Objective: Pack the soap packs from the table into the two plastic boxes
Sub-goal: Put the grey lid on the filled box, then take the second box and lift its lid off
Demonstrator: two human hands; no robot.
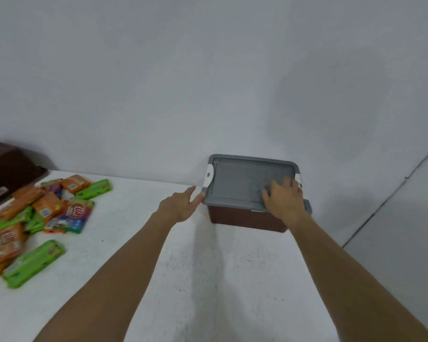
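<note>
A brown plastic box [247, 219] with a grey lid [242, 181] and white latches stands at the far right of the white table [146, 243], against the wall. My right hand [286, 198] lies flat on the lid's near right corner, fingers spread. My left hand [181, 204] is open, its fingertips touching the lid's near left corner. A heap of soap packs [37, 213], orange, green and multicoloured, lies at the table's left. A second dark brown box [8, 169] stands at the far left, cut off by the frame edge.
A plain white wall rises behind the table. The table's right edge runs just past the lidded box, with grey floor [405, 243] beyond it. One long green pack [34, 264] lies apart, nearest the front left.
</note>
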